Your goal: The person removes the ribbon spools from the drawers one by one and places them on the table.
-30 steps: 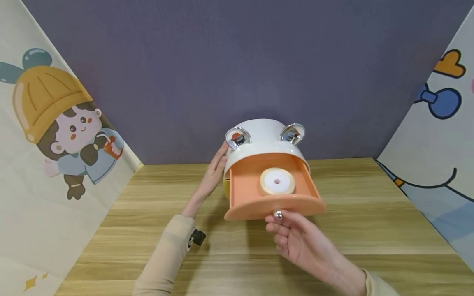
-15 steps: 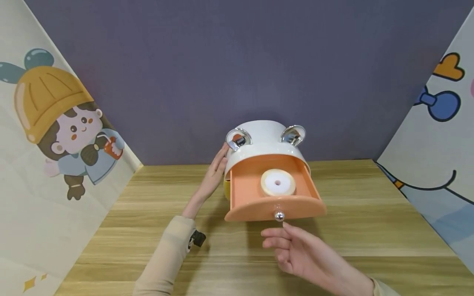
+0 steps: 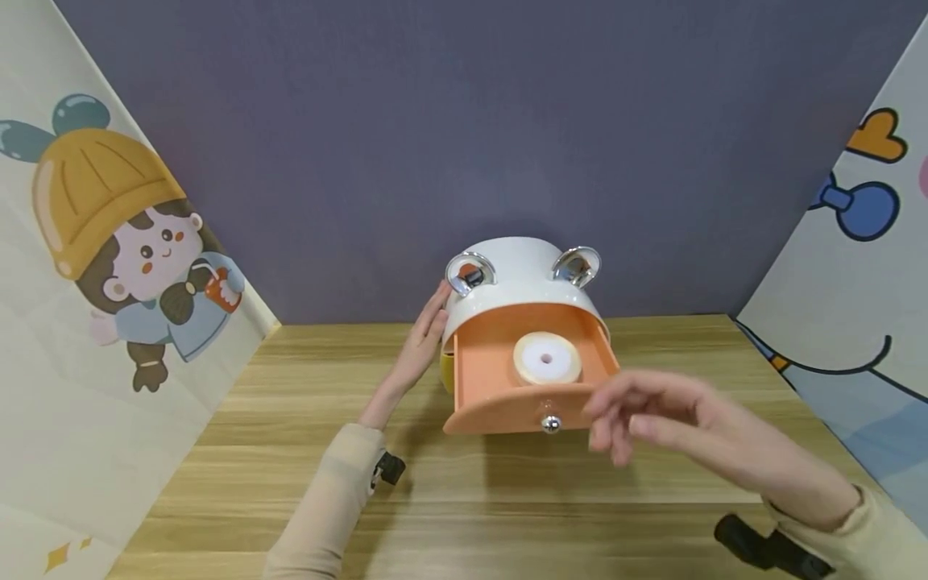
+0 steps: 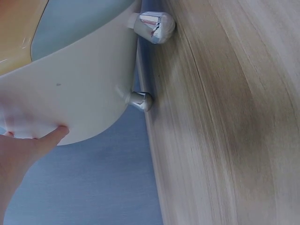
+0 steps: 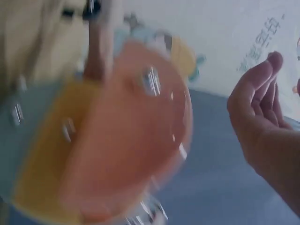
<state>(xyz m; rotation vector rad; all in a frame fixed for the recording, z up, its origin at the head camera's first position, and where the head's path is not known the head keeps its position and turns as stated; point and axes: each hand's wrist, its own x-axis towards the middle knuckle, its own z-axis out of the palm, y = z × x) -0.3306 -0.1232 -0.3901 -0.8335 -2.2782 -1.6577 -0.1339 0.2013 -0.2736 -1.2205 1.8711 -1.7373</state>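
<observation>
A white rounded drawer box (image 3: 518, 270) with two silver ears stands against the back wall. Its top orange drawer (image 3: 484, 366) is pulled out, and a white spool (image 3: 547, 358) with a cream rim and a centre hole lies flat inside. My left hand (image 3: 422, 342) rests along the box's left side, fingers extended, thumb against the white wall (image 4: 89, 89) in the left wrist view. My right hand (image 3: 674, 419), fingers loosely bent and holding nothing, hovers by the right end of the drawer front, right of the silver knob (image 3: 551, 423).
Below the orange drawer is a yellow drawer front (image 5: 51, 154), blurred in the right wrist view. Silver feet (image 4: 157, 28) support the box on the wood-grain table (image 3: 304, 451). A dark wall (image 3: 326, 161) rises behind, with cartoon-printed panels (image 3: 152, 266) at both sides.
My right hand has released the silver knob, drawn back, then moved up and right to the drawer's right end. The drawer stays out; my left hand keeps its place.
</observation>
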